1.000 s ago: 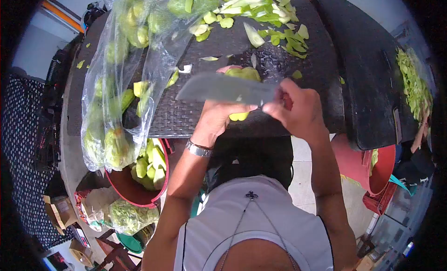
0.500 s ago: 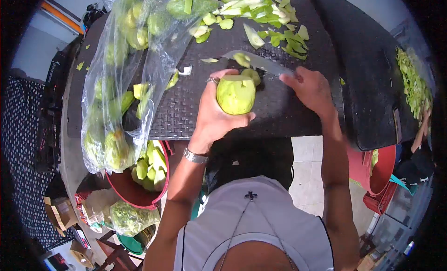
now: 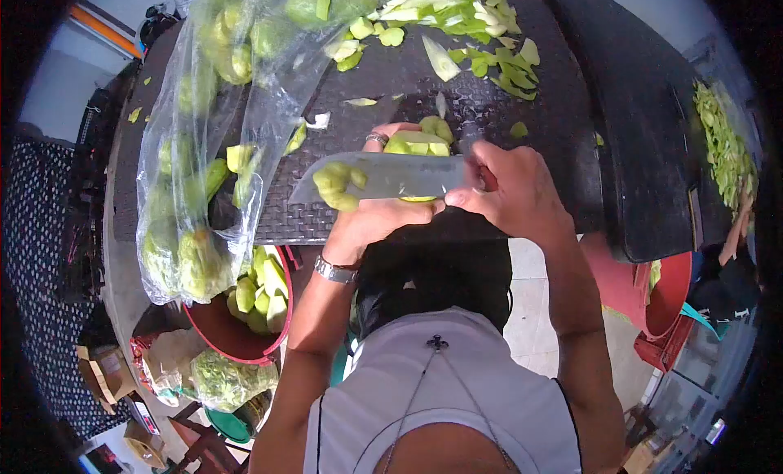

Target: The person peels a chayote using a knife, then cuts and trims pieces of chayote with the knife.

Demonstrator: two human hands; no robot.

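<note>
My left hand (image 3: 379, 221) is closed round a peeled pale green vegetable (image 3: 416, 144), perhaps a chayote, above the table's near edge. Its top looks cut and stepped; the knife hides much of its lower part. In my right hand (image 3: 518, 189) is the handle of a broad knife (image 3: 400, 172), whose blade lies crosswise in front of the vegetable and points left. A lobed green cut piece (image 3: 334, 189) clings to the blade near its tip. Just beyond the vegetable, another rounded green piece (image 3: 436, 129) lies on the table.
The dark woven-textured table (image 3: 359, 132) bears a clear plastic bag (image 3: 196, 148) of green vegetables at left and a heap of peelings (image 3: 449, 13) at the far side. Below stand a red bucket (image 3: 245, 352) with cut pieces and another red bucket (image 3: 669, 299). Greens (image 3: 718, 140) lie far right.
My right hand has brought the knife left and nearer, across the front of the vegetable. The top of the vegetable now shows a stepped cut, and a lobed piece sits on the blade.
</note>
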